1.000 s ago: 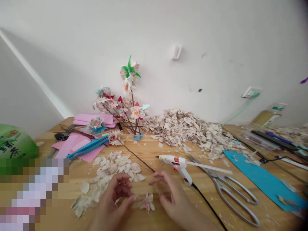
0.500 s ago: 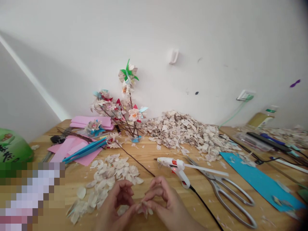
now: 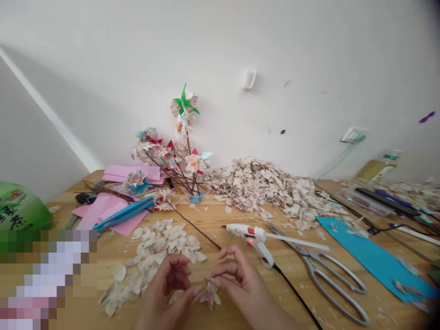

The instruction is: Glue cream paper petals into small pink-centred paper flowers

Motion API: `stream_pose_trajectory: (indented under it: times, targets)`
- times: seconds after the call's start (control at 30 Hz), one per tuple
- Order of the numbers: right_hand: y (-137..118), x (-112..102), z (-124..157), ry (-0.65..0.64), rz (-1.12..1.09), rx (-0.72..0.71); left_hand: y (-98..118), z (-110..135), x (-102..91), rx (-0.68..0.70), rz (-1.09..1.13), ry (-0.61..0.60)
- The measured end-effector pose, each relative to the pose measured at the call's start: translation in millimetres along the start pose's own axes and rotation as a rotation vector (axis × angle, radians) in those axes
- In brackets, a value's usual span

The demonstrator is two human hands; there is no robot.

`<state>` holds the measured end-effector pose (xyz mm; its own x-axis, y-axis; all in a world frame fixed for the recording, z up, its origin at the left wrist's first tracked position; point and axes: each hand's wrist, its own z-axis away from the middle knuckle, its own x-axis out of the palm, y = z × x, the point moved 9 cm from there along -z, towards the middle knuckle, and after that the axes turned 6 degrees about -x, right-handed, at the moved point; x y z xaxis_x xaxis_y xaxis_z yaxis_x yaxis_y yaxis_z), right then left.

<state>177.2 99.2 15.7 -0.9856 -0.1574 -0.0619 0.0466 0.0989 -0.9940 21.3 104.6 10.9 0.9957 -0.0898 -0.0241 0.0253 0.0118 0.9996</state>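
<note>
A small pink-and-white paper flower (image 3: 209, 294) is pinched between the fingertips of both my hands, just above the wooden table (image 3: 237, 215). My left hand (image 3: 168, 291) is curled, thumb and forefinger on the flower's left side. My right hand (image 3: 240, 284) is curled too, its fingertips pressed on the flower's top. Loose pale petals (image 3: 161, 240) lie spread to the left of my hands. A white hot glue gun (image 3: 252, 236) with a black cord lies just beyond my right hand.
Large silver scissors (image 3: 330, 275) lie right of the glue gun. A blue paper sheet (image 3: 371, 256) is at the right. A heap of paper scraps (image 3: 271, 185) and a bunch of paper flowers on stems (image 3: 178, 153) sit by the wall. Pink sheets (image 3: 106, 211) lie left.
My hands came together from either side of the flower and closed on it. They now hold it slightly raised and a little further from me.
</note>
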Motion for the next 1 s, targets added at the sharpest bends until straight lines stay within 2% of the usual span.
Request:
stream_pose_trajectory:
  times: [0.1,0.23,0.37,0.47,0.57,0.67,0.73,0.83,0.9,1.0]
  targets:
    - [1,9,4,-0.032,-0.007,0.008,4,2,4.9,0.011,-0.057,0.004]
    - [-12,-3,2,0.044,0.146,-0.128,10,2,1.0,0.045,-0.133,0.056]
    - [-25,-25,-2,0.112,0.21,-0.219,11,-5,-25.5,0.037,-0.137,0.151]
    - [-25,-37,-4,0.131,0.22,-0.203,15,-12,-51.3,0.048,-0.076,0.225]
    - [-19,-40,-6,0.094,0.265,-0.168,23,-15,-71.4,0.071,-0.019,0.3]
    - [-17,-39,-7,0.066,0.364,-0.156,33,-12,-81.9,0.129,-0.002,0.383]
    - [-17,-40,-8,0.06,0.433,-0.165,39,-7,-80.3,0.168,-0.045,0.399]
    - [-14,-44,-10,0.06,0.529,-0.147,46,4,-61.0,0.234,-0.181,0.268]
    - [-9,-49,-11,0.072,0.57,-0.104,45,10,-40.4,0.232,-0.264,0.071]
    - [-9,-53,-10,0.102,0.623,-0.089,31,18,-13.2,0.12,-0.422,-0.247]
